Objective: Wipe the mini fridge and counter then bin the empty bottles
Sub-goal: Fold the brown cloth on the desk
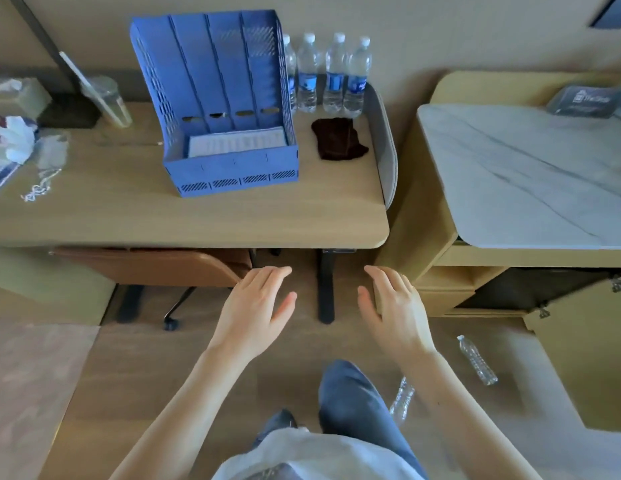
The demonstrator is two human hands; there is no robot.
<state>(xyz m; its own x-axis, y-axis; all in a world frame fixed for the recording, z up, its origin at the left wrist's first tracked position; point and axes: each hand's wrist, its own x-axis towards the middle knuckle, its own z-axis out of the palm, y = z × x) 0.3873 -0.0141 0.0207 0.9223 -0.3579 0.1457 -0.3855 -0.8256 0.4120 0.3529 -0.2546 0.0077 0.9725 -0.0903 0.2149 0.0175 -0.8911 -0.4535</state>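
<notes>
Your left hand (253,306) and right hand (392,306) hover spread and empty, short of the wooden surface (129,216). The brown cloth (338,138) lies on it, just beside four upright water bottles (335,74); a careless reach could topple them. The marble counter (527,174) is to your right. One empty bottle (402,398) lies by your leg and a second bottle (477,360) nearer the cabinet; a blind step could roll either underfoot.

A wooden desk (129,216) stands against a beige wall (440,36), brown chair (156,268) tucked beneath.
</notes>
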